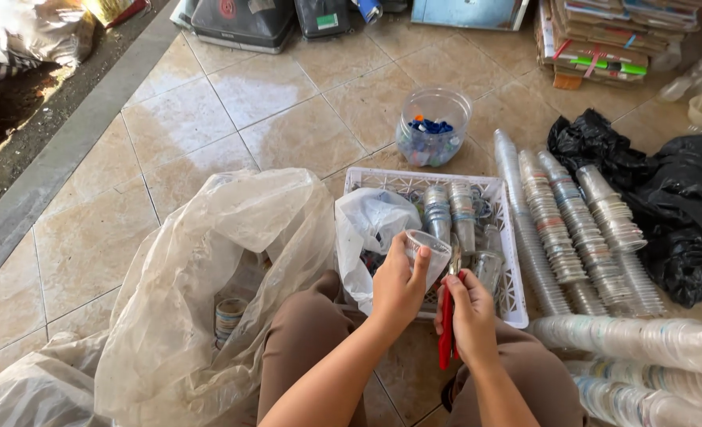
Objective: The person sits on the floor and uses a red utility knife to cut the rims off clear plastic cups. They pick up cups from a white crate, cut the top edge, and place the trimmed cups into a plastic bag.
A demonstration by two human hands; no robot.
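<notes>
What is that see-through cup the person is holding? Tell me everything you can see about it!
The clear plastic cup looks thin and see-through. It is tilted on its side, with its open rim pointing to the right. The left hand grips it around the base end, thumb on top. The right hand is beside it holding a red-handled tool, whose tip comes up close to the cup's rim. The cup is held above a white plastic basket that holds more cups.

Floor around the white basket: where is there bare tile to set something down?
Bare tile lies between the big clear bag, the bottle-cap jar and the grey kerb. Right of the white basket it is crowded with stacked cups and black bags.
</notes>
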